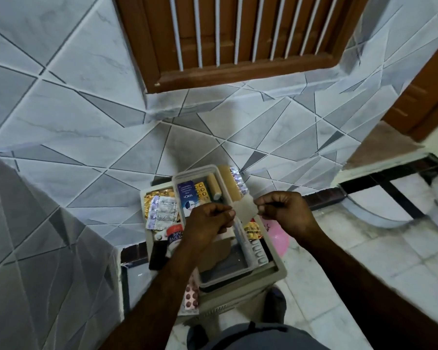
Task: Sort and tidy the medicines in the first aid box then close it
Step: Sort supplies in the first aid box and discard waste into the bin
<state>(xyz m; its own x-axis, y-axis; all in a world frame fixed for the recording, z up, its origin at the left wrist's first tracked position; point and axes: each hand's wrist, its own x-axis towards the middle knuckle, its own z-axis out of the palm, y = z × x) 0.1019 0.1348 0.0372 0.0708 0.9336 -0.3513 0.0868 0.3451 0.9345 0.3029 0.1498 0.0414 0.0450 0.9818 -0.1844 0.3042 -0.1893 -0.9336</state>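
First aid box (pixel 280 270) lies below both hands' grip on plaster strip (pixel 245 209)

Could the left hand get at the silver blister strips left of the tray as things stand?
Probably yes, once freed: the silver blister strips lie uncovered on top, beside the left hand, but both it and the right hand pinch a small pale strip.

Dim, soft focus, fisheye-bent edges.
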